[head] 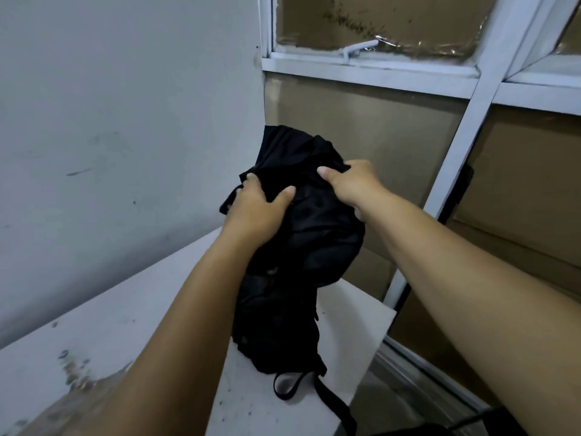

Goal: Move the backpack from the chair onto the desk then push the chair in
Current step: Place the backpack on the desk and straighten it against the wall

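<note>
black backpack (292,253) hangs from both fists, its bottom touching the desk (355,313) below. left hand (257,206) and right hand (352,184) squeeze its top cloth (soft stuff). let go early and it may flop off the near edge.

- We count one black backpack (292,247), with two straps (333,401) trailing at its lower end;
- we count two bare hands, the left hand (261,206) and the right hand (352,184);
- one white desk (110,316);
- one window frame (371,70), several cardboard-covered panes.
</note>
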